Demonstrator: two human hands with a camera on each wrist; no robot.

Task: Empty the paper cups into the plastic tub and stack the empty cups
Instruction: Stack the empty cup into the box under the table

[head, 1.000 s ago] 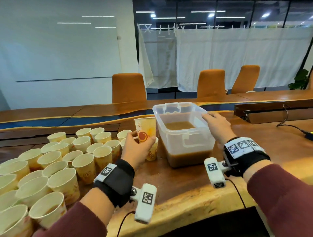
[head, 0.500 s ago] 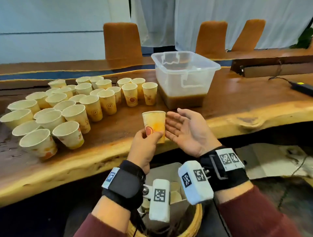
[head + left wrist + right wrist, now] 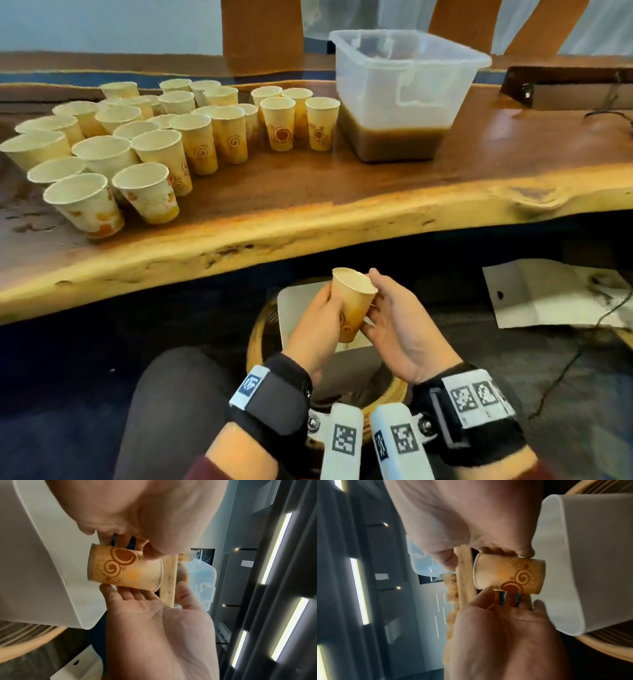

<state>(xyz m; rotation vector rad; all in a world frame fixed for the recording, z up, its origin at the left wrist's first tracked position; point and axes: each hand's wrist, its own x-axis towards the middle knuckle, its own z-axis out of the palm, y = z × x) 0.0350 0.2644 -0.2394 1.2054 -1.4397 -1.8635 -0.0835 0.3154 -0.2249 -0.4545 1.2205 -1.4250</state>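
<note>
An empty paper cup with orange swirls is held below the table edge, tilted, over a white container. My left hand grips the cup between thumb and fingers. My right hand lies palm-up beside it, its straight fingers touching the cup's wall. On the table stands the clear plastic tub with brown liquid in its bottom. Several paper cups stand to the tub's left.
The white container sits in a round wicker basket on the floor by my knee. The thick wooden table edge runs above my hands. A white paper bag lies on the floor at right. A dark bar lies behind the tub.
My left hand carried the cup from beside the tub down below the table edge. My right hand left the tub's rim and came against the cup. The view tipped downward.
</note>
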